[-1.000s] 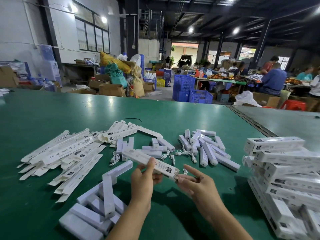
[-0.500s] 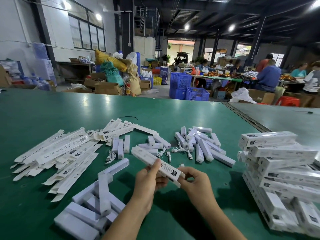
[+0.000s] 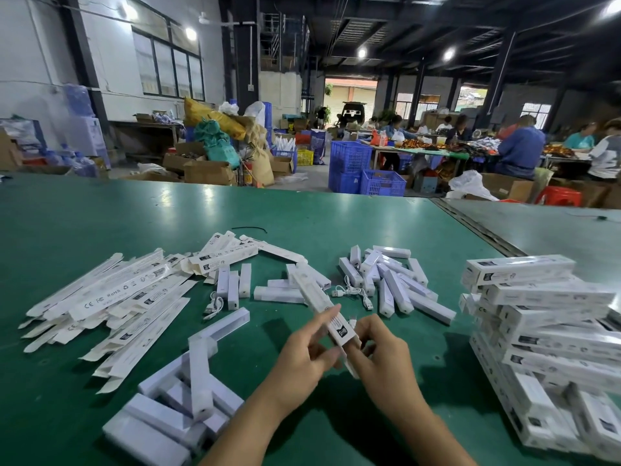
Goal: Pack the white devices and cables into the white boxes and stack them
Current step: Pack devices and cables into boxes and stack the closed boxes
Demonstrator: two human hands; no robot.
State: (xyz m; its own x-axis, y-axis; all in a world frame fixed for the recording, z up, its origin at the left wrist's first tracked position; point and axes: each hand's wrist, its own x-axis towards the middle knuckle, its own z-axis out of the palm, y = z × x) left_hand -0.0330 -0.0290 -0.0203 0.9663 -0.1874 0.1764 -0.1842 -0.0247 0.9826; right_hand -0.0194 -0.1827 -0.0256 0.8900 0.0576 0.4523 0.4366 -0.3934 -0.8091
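packed stack (image 3: 544,331) done; left hand (image 3: 302,359), right hand (image 3: 383,354) grip one box (image 3: 321,306), maybe closing it; flat boxes (image 3: 111,297), loose devices (image 3: 396,287) remain.

White box (image 3: 331,317): near end and flap covered by the fingers of the right hand (image 3: 379,358) and left hand (image 3: 302,358); contents not visible. The label print is blurred and unreadable.
Plug (image 3: 352,319) just behind the box, above the right hand: mostly hidden, cable not traceable.
Stack of boxes (image 3: 544,331), right of the right hand: cut by the right and bottom edges.
White devices (image 3: 174,408), piled near-left of the left hand: cut by the bottom edge.
Forearms run off the bottom edge.
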